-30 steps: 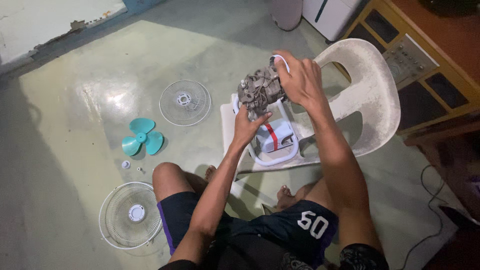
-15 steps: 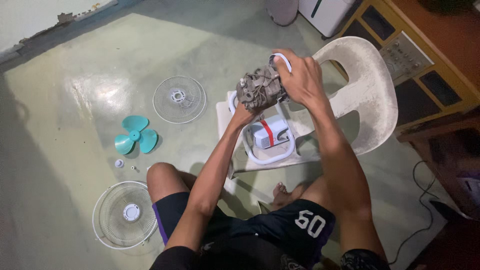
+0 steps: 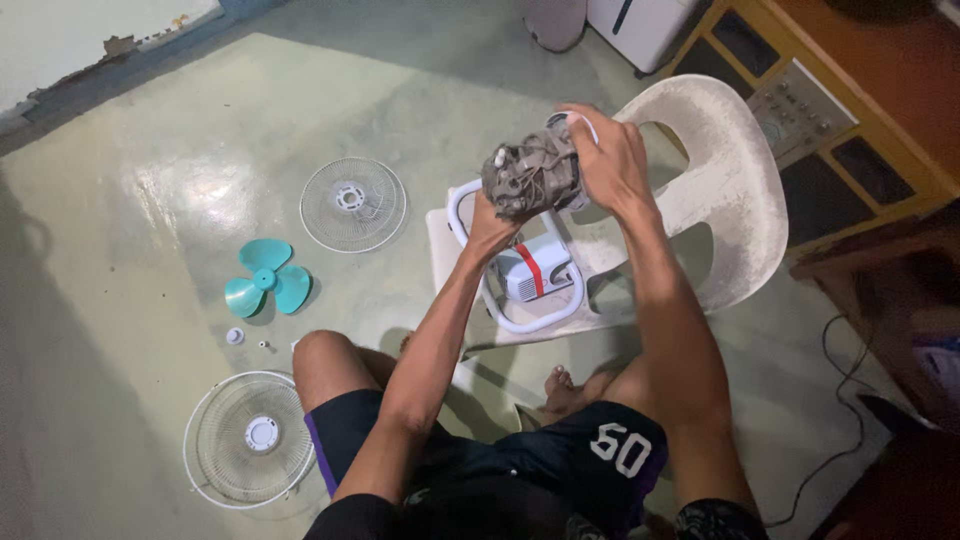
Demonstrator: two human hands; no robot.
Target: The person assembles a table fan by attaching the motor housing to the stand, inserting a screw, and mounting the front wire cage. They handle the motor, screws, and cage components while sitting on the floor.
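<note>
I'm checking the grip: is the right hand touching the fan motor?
Touching. The head view shows the right hand wrapped over the back of the dusty motor, fingers pressed against it with no gap.

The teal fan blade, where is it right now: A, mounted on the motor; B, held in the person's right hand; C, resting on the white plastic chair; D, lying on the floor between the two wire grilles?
D: the teal fan blade lies flat on the floor, with one wire grille beyond it and the other grille nearer the person's knee, clear of both hands.
</note>
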